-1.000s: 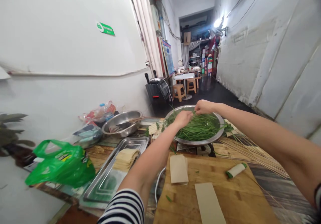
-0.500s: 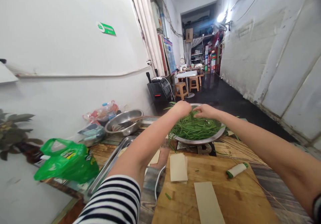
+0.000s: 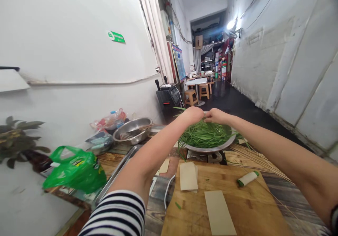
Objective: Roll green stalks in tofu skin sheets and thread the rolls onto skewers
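Nearest, a black-and-white striped sleeve [image 3: 116, 213] is covering the left upper arm. Beneath the forearms, a thick, grainy wooden cutting board [image 3: 253, 207] is lying on the tabletop [image 3: 295, 193]. It is carrying flat, pale beige rectangular sheets [image 3: 219, 211] and, near its right edge, a small white roll with a green end [image 3: 247, 178]. To the left, a shallow rectangular steel tray [image 3: 116, 174] and a crinkled green plastic bag [image 3: 76, 169] are sitting. Thin bamboo skewers [image 3: 261, 162] are fanning out past the board's right side. Farther on, a wide round steel basin [image 3: 211, 148] is holding a heap of long, thin green stalks [image 3: 206, 135]. Above that heap, the left hand [image 3: 194, 114] is clenching a bundle of the stalks, their ends poking out leftward. The right hand [image 3: 216, 116], just beside it, is pinching the same strands with closed fingers. A smaller round steel bowl [image 3: 133, 130] is standing farther left.
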`<state>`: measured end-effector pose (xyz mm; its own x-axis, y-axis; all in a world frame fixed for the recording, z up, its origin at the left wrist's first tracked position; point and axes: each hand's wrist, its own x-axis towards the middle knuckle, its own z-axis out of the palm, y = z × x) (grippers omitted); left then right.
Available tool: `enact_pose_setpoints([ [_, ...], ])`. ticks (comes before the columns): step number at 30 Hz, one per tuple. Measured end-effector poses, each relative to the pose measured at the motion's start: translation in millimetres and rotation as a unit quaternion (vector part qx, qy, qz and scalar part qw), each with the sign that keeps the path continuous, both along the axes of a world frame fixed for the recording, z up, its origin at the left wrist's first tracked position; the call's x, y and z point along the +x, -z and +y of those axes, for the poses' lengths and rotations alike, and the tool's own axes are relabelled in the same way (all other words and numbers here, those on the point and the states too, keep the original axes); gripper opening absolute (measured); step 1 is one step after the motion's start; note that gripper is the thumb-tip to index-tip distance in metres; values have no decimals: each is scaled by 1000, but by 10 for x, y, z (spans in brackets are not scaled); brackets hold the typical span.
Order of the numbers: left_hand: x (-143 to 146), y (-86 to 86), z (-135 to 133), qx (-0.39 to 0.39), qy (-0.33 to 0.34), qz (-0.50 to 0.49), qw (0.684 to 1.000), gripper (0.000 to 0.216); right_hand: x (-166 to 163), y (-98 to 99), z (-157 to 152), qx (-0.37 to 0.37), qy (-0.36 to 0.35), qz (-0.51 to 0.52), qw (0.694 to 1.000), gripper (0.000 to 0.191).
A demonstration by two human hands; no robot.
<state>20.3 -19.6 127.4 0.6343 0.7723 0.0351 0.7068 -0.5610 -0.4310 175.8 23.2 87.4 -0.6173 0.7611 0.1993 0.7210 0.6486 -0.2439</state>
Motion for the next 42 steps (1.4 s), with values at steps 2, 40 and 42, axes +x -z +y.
enact_pose_setpoints([
  [2,-14,-10,3,-2,1,-7,1000,25,22,-17,-16,-6,-1,2,1000,29],
  [40,-24,926,-127,-210,13,-615,760,33,-44,-97,-537,-331,140,507,784,24],
  [42,-4,911,-118,-230,7,-618,751,31,-39,-95,-530,-334,145,519,774,22],
])
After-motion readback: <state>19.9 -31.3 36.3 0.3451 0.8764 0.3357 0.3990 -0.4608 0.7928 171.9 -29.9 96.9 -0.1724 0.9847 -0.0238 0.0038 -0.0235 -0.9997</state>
